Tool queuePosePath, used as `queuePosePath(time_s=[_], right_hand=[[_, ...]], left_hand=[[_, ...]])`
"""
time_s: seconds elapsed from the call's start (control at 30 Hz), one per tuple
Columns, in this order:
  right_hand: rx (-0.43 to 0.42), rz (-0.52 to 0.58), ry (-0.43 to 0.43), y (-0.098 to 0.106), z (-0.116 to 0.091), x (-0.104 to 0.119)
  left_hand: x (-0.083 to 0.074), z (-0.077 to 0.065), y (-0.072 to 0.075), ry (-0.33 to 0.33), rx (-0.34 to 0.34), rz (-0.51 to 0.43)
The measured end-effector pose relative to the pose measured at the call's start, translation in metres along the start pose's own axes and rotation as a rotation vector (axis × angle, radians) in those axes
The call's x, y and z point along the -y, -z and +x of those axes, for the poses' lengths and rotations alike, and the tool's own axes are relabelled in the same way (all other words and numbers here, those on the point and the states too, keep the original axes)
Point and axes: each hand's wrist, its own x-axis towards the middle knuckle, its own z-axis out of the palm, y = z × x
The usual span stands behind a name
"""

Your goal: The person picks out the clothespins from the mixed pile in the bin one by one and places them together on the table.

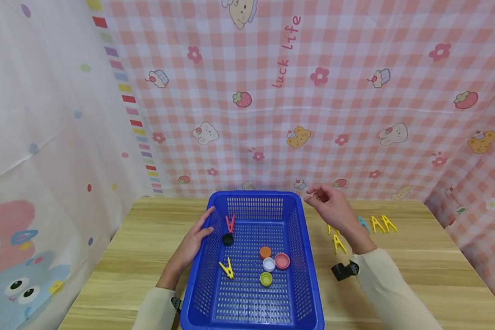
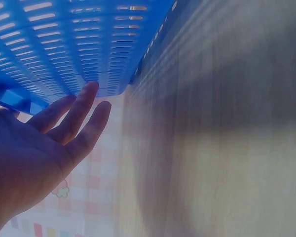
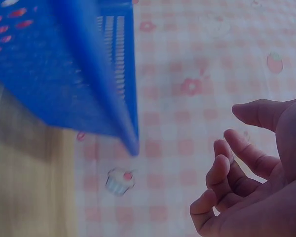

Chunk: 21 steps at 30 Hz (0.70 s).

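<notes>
A blue plastic basket (image 1: 253, 194) sits on the table. My left hand (image 1: 189, 244) rests at its left rim, the fingers (image 2: 79, 116) fairly straight along the outside wall in the left wrist view. Inside lie a red clothespin (image 1: 230, 223), a yellow clothespin (image 1: 228, 268), a black cap (image 1: 228, 239), and a group of orange (image 1: 265, 252), white (image 1: 269, 264), pink (image 1: 282, 261) and yellow-green caps (image 1: 266, 279). Just beyond the back right corner, my right hand (image 1: 333, 207) hovers with loosely bent fingers. Its thumb and index finger are apart, nothing between them (image 3: 251, 163).
Right of the basket, yellow clothespins (image 1: 338, 244) lie on the wooden table (image 1: 420, 275), one partly behind my right hand. Farther right are a blue clothespin (image 1: 363, 223) and two more yellow clothespins (image 1: 382, 224). A pink checked cloth (image 1: 255, 123) hangs behind the table.
</notes>
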Motion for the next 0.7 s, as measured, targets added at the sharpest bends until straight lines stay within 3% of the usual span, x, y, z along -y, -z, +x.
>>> queuePosePath(time_s=[0.7], right_hand=[[0.258,0.092,0.179,-0.065,0.013,0.077]], left_hand=[[0.002,0.001,0.0,0.003,0.006,-0.02]])
